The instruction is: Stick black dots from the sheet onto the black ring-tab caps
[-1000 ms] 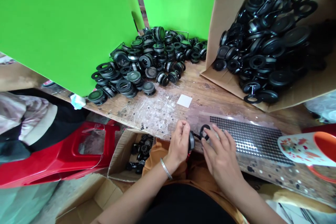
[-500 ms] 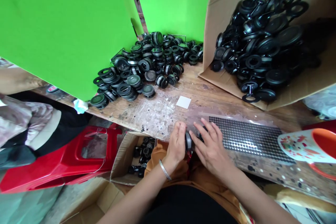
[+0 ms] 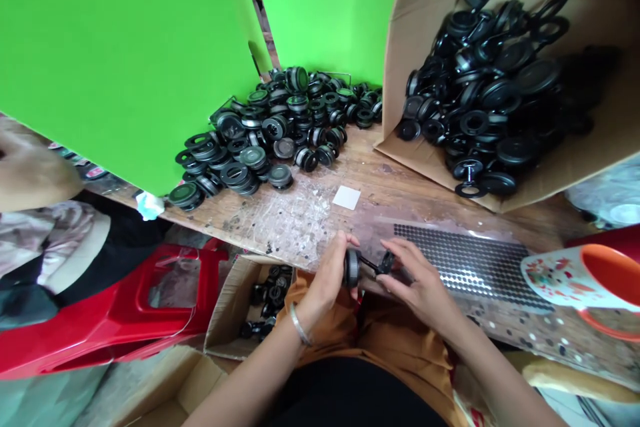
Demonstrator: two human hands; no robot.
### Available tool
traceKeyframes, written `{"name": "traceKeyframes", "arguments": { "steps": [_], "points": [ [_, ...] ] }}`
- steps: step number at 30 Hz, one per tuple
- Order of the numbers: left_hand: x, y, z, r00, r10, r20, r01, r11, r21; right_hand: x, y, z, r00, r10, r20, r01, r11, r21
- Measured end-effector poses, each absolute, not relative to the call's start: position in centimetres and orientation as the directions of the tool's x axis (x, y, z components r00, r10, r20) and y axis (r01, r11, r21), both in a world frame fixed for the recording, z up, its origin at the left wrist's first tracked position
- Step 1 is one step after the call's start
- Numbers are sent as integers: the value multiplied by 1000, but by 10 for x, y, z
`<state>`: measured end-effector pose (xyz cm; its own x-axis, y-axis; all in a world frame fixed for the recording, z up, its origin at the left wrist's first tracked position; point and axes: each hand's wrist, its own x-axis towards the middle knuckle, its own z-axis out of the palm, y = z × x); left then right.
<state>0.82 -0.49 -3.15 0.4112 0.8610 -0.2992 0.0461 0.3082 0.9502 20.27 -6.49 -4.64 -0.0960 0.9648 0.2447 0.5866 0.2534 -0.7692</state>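
My left hand (image 3: 330, 273) is closed around a black round part with a ridged rim (image 3: 352, 267), at the table's front edge above my lap. A thin black stem (image 3: 369, 263) runs from it to a smaller black disc-shaped end (image 3: 385, 262). The fingers and thumb of my right hand (image 3: 413, 273) pinch that smaller end. Just right of this hand lies a clear sheet covered in rows of small dark dots (image 3: 465, 267). A small white square (image 3: 347, 197) rests on the table beyond my hands.
Several black round parts (image 3: 253, 157) are heaped before the green panels (image 3: 125, 67). More fill a tilted cardboard box (image 3: 400, 80) at right and a lower carton (image 3: 220, 320). A mug (image 3: 560, 277) stands right. A red plastic stool (image 3: 125, 307) and another person's arm (image 3: 35, 173) are left.
My hands have drawn slightly apart, so the stem between the two ends now shows. My right hand has turned from lying over the part to pinching its smaller end.
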Motion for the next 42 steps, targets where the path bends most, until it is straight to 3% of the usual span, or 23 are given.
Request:
{"name": "traceKeyframes", "arguments": {
  "steps": [2, 5, 7, 9, 12, 15, 18, 24, 28, 35, 38, 40, 42],
  "points": [
    [-2, -3, -17, 565, 782, -264, 83, 265, 961, 200, -67, -40, -55, 978, 200, 501, 200, -842],
    [-19, 1, 7, 704, 710, 0, 79, -78, 994, 193, -75, -29, -23, 1000, -2, 296, 5, -955],
    [-25, 1, 16, 750, 650, 125, 24, -216, 976, 188, -80, -22, -59, 985, -164, 162, -152, -975],
    [-27, -2, 17, 774, 621, 126, 3, -203, 979, 188, -83, -17, -125, 953, -275, 104, -263, -959],
    [-17, -8, 6, 704, 710, -16, 13, 9, 1000, 201, -76, -16, -119, 941, -316, 128, -301, -945],
    [-1, -12, -6, 489, 838, -241, -104, 331, 938, 228, -60, -25, 112, 987, -117, 403, -153, -902],
    [10, -10, -12, 371, 846, -383, -276, 494, 824, 249, -44, -39, 164, 979, 124, 722, -33, -691],
    [9, -1, -13, 426, 787, -447, -387, 605, 696, 253, -28, -52, 40, 998, 50, 893, -13, -449],
    [13, 1, -9, 347, 811, -471, -379, 581, 721, 248, -20, -42, 26, 999, -39, 939, -38, -341],
    [19, 0, -3, 182, 831, -526, -417, 550, 724, 243, -20, -41, 83, 996, -16, 955, -84, -284],
    [16, 2, -1, 201, 810, -550, -481, 571, 665, 234, -30, -36, 86, 971, 223, 924, 6, -382],
    [15, 3, -1, 237, 799, -553, -537, 582, 610, 221, -39, -24, 76, 899, 431, 859, 161, -486],
    [16, 4, -2, 265, 791, -552, -579, 589, 565, 202, -48, -11, 55, 833, 550, 793, 299, -532]
  ]
}}
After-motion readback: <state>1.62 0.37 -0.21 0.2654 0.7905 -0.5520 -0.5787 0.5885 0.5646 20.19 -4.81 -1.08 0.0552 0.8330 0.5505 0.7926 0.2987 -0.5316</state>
